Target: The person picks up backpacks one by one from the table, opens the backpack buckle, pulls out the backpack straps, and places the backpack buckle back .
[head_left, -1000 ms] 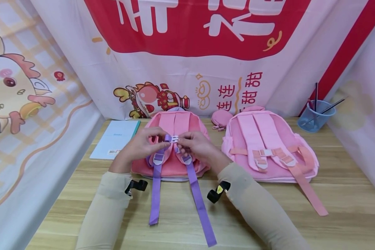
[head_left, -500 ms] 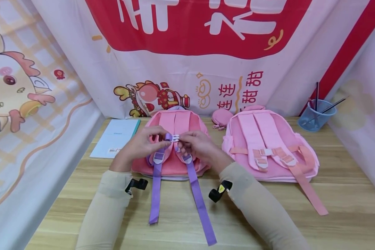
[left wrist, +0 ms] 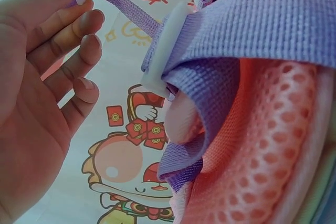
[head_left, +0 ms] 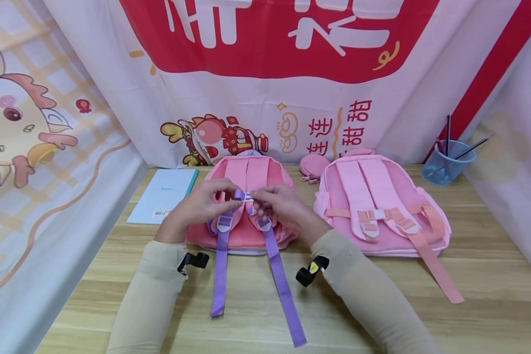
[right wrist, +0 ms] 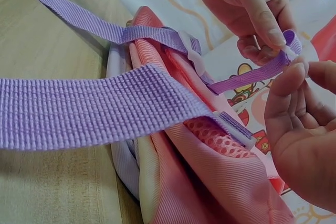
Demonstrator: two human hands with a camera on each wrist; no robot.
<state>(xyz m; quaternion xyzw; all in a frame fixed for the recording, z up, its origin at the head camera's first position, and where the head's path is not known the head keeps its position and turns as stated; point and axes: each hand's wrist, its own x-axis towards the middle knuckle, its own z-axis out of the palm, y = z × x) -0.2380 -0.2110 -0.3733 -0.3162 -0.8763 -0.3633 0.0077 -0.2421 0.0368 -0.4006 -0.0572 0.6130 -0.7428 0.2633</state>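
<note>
Left hand pinches one purple strap, right hand one white buckle — two backpacks.

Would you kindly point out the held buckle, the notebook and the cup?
Held buckle (head_left: 248,196), head view: its white middle.
Notebook (head_left: 159,197), head view: its front cover.
Cup (head_left: 449,175), head view: its side wall.

We slant our sleeved left arm and right arm inward from the near side, our left hand and right hand nearly meeting, fingertips facing. Both hands hold a firm pinch; the left hand's other fingers curve loosely, while the right hand's curl in below.
</note>
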